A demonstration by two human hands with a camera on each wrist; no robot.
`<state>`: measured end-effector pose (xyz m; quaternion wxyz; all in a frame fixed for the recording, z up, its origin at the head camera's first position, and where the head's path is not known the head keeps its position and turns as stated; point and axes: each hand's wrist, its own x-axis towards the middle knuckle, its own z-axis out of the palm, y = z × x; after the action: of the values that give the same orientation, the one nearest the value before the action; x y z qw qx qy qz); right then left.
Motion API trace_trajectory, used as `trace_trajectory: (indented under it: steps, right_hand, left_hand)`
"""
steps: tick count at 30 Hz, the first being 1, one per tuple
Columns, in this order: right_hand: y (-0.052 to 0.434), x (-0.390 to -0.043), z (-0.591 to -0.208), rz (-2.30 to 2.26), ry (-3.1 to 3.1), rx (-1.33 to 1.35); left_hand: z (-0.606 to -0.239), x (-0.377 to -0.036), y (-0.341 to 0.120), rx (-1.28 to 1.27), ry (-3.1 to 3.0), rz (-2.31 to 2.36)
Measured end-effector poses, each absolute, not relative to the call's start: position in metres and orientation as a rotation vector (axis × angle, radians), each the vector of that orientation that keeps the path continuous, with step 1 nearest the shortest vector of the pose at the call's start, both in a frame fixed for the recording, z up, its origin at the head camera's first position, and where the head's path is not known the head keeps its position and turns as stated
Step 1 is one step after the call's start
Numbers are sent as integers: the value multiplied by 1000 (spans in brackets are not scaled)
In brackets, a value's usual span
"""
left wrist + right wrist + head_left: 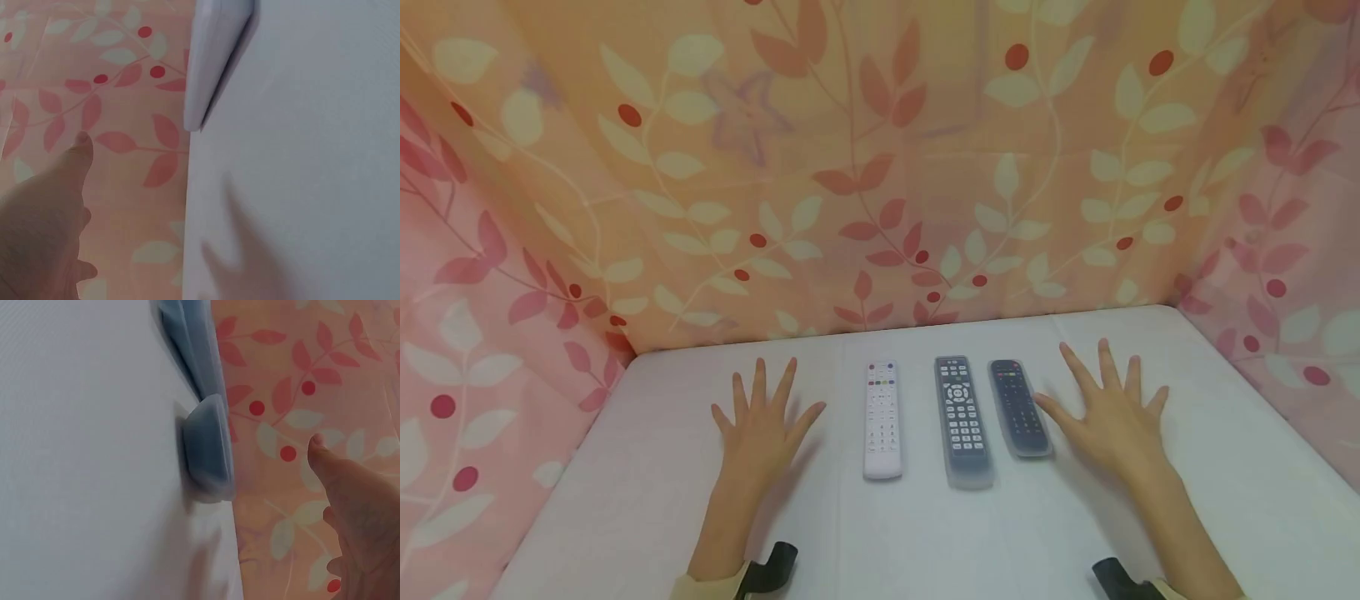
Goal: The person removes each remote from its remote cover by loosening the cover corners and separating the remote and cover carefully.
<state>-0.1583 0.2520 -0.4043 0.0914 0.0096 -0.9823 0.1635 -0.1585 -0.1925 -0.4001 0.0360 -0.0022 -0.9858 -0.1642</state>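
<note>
1. Left hand (765, 421): flat on the white table (625, 500), fingers spread and straight, holding nothing. Right hand (1111, 410): same posture, fingers splayed, empty.
2. Three remotes lie lengthwise between the hands, side by side and apart from one another.
3. White remote (882, 418): nearest the left hand, just off its thumb side, not touched.
4. Grey remote (962, 419): middle of the row, the longest; it appears to sit in a clear sleeve.
5. Black remote (1018, 407): just beside the right thumb; contact cannot be confirmed. It also looks sleeved.
6. Handling estimate: all three light, rigid plastic bars, not fragile. The sleeved pair should feel slightly tacky; the bare white one smoother. Best hold: across the long edges near mid-length, thumb against fingers.
7. Leaf-print curtain (880, 167) hangs beyond the fingertips.
</note>
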Motion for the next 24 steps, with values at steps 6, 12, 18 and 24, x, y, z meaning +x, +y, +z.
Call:
trace_trajectory:
  steps: [6, 12, 18, 24]
  right_hand:
    - [238, -163, -393, 509, -2930, 28]
    - [225, -166, -386, 517, -2933, 47]
    - [210, -170, -379, 531, -2945, 74]
    - [196, -171, -374, 557, -2953, 91]
  left_hand:
    - [-399, -162, -189, -25, -3012, -505]
    - [-396, -163, -184, -31, -2999, -532]
    - [-391, -165, -178, -38, -3008, -544]
    - [-388, -168, -172, -52, -3020, -589]
